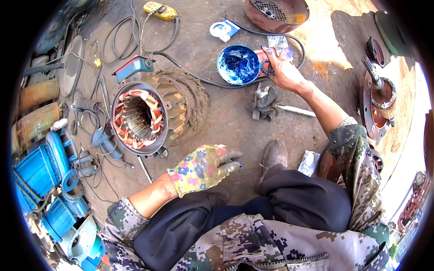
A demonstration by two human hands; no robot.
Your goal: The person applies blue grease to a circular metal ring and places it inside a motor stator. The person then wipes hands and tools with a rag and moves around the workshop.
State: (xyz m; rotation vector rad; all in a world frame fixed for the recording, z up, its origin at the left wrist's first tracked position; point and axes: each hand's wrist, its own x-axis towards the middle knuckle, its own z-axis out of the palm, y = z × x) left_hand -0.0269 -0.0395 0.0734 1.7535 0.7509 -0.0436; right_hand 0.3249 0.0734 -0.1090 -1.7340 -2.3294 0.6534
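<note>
My right hand (287, 72) is bare, with blue grease on its fingertips. Its fingers close on a small dark ring that looks like a ball bearing (266, 68), at the right rim of a bowl of blue grease (238, 64). My left hand (205, 169), in a flowered work glove, hovers above my knee, its fingers stretched out and holding nothing. To its upper left lies a motor stator (169, 106) on its side, red-and-white bound windings (138, 118) showing in its open end. A dark crumpled rag (263, 103) lies below the bowl.
A yellow pendant control (160, 11) and cables lie at the back. A rusty round drum (278, 16) stands behind the bowl. A rotor shaft with a flange (379, 99) is at the right. Blue motor housings (38, 174) and a blue power tool (106, 142) crowd the left.
</note>
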